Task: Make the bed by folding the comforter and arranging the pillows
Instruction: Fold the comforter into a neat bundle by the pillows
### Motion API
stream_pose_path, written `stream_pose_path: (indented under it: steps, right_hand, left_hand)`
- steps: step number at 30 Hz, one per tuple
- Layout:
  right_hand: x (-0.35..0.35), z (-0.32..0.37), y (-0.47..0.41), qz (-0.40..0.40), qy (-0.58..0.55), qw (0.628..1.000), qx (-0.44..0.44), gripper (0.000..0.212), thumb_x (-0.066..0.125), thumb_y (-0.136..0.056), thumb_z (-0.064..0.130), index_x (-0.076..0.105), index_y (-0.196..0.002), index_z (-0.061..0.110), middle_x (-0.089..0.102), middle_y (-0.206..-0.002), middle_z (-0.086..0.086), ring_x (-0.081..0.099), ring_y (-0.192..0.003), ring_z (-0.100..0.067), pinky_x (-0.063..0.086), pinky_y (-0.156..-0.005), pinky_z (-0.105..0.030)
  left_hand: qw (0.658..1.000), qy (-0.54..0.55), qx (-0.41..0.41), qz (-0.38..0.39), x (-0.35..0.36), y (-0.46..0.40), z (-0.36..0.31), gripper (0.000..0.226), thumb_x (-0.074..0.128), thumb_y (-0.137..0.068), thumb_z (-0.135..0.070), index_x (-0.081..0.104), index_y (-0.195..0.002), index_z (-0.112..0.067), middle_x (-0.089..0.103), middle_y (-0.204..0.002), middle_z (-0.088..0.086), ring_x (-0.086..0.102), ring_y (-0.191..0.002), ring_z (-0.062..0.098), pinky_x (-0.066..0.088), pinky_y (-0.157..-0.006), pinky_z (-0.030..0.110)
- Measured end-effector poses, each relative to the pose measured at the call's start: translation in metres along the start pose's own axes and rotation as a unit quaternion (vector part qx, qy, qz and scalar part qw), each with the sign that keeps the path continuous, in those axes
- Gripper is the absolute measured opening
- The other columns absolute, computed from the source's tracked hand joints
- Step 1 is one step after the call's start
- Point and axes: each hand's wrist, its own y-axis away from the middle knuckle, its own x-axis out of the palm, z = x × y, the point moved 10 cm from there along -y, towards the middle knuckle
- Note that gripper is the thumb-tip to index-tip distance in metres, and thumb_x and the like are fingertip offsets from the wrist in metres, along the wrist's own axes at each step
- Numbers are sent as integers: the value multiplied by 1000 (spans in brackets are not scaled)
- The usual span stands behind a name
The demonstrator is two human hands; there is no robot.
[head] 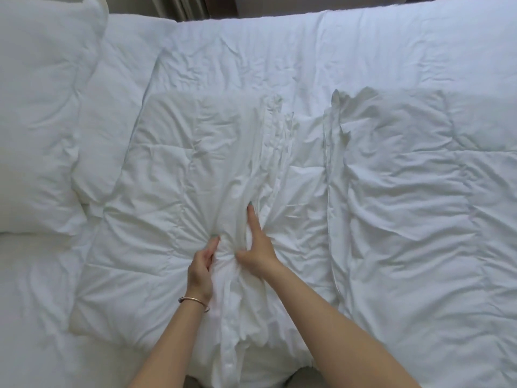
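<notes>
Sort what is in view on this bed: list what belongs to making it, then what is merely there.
Part of the job:
- comforter, spread wrinkled across the bed
- bunched fabric in the middle, gripped by the left hand and the right hand
- pillows at the left

Merely there:
- bracelet on the left wrist
- curtain beyond the bed's far edge

I see white nearly everywhere: the comforter (391, 191) is plain white with a faint quilted grid of stitched squares, and the pillows (36, 121) are the same plain white, unpatterned. My left hand (200, 271) has teal-green nail polish, and so does my right hand (258, 247). The bracelet (194, 301) is rose-gold with a small dark bead.
</notes>
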Motion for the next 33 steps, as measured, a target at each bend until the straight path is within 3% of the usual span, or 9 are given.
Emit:
stream_pose_path:
  steps: [5,7,12,16,18,21,28,31,33]
  right_hand:
    - [-53,-22,16,-83,4,996,-35,88,47,-75,7,14,-144,50,34,-138,31,35,-121,16,24,-91,7]
    - [-66,-41,21,-97,18,995,-5,89,47,-79,-4,14,-146,44,43,-140,16,41,-126,2,24,-90,7]
    - [-61,-45,21,-50,138,987,65,90,49,-81,14,4,-147,56,36,-147,6,49,-124,-18,43,-85,-18]
    - [-93,35,28,-288,286,912,-53,76,55,-71,20,39,-145,17,33,-147,-7,38,-131,-27,39,-102,-39]
    - [-82,61,18,-299,248,915,-107,71,49,-68,14,47,-139,11,36,-150,-5,33,-138,-24,31,-111,-39]
    - [-67,79,-29,-269,224,927,-134,68,41,-79,24,38,-147,20,29,-157,2,18,-147,-18,10,-120,-37]
    - [-105,-16,-112,-211,530,813,113,57,6,-100,45,-6,-155,31,-8,-162,15,-12,-148,-9,-17,-114,-51]
    - [-103,3,-118,-220,586,770,128,56,20,-100,36,21,-154,22,20,-160,6,12,-148,-20,-19,-111,-46]
    - [-108,55,-125,-314,593,736,91,43,37,-89,26,60,-124,14,59,-126,-5,46,-122,-31,5,-110,-45]
  left_hand:
    - [906,-344,248,21,40,23,-44,43,36,-101,-26,58,-130,-3,59,-132,10,56,-122,21,31,-104,13]
    - [905,-371,186,92,60,23,-24,40,47,-99,-17,52,-138,-15,50,-142,-4,49,-126,9,29,-102,6]
    - [880,-419,221,-26,51,-5,-54,24,59,-86,-15,69,-103,-29,65,-101,-11,64,-89,18,47,-69,28]
    - [796,-450,388,-114,58,-45,-133,30,60,-80,-24,69,-106,-12,63,-103,13,60,-94,39,48,-82,46]
    - [778,-514,352,-80,63,-84,-141,61,68,-79,-50,56,-133,-25,52,-134,12,46,-126,38,31,-105,56]
    - [743,-620,254,1,74,-158,-141,97,30,-61,-98,5,-145,-57,6,-161,-9,-4,-148,26,-4,-110,65]
    - [711,-638,293,33,112,-220,-104,78,-11,-67,-91,-25,-137,-60,-25,-158,-12,-27,-144,30,-15,-102,72]
    - [718,-631,286,58,116,-222,-96,78,-10,-69,-90,-23,-139,-59,-25,-158,-12,-25,-144,29,-19,-101,70]
    - [722,-615,306,79,114,-222,-109,70,-4,-77,-84,-10,-143,-59,-5,-161,-13,-5,-148,27,-9,-106,65]
